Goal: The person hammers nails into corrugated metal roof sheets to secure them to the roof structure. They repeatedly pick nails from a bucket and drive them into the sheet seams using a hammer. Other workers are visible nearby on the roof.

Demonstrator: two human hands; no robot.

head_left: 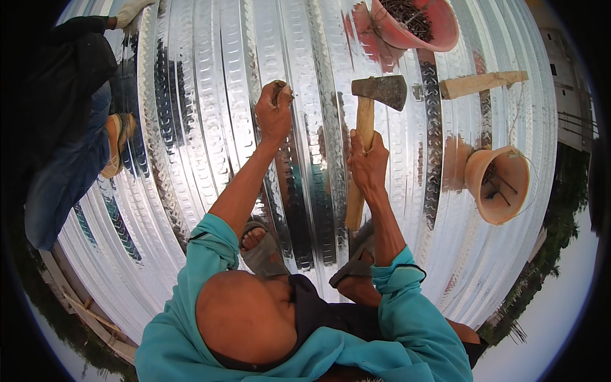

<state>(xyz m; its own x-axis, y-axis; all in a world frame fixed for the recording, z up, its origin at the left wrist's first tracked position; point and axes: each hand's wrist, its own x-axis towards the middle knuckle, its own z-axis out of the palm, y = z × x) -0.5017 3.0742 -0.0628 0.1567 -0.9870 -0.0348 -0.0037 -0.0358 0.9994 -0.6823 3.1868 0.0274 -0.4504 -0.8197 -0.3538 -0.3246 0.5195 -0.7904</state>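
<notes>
Metal decking: one ribbed, shiny silver surface (210, 127) spanning the scene beneath everything; its many ribs bend toward the rim.
Co-worker at far left: one person in blue jeans (70, 172) and a dark top; one pale gloved hand (132, 11) and one tan shoe (116, 145) show.
Wearer's feet: two; both in grey sandals (262, 256), set apart on the decking.
Left hand: one (273, 114), raised in front of the feet; fingers curled in toward the thumb (I cannot tell how nearly they close, or whether something small is between them).
Hatchet: one (365, 114); dark metal head away from the wearer, blade side to the right; wooden handle pointing back toward the right foot.
Right hand: one (369, 162); fingers wrapped closed around the handle, partway along it.
Buckets: two; a pink-red one (445, 28) at the top, tilted, with a heap of thin brown pieces; an orange one (477, 175) farther right, holding a few dark rods.
Wood: one pale piece (484, 84), lying between the buckets.
</notes>
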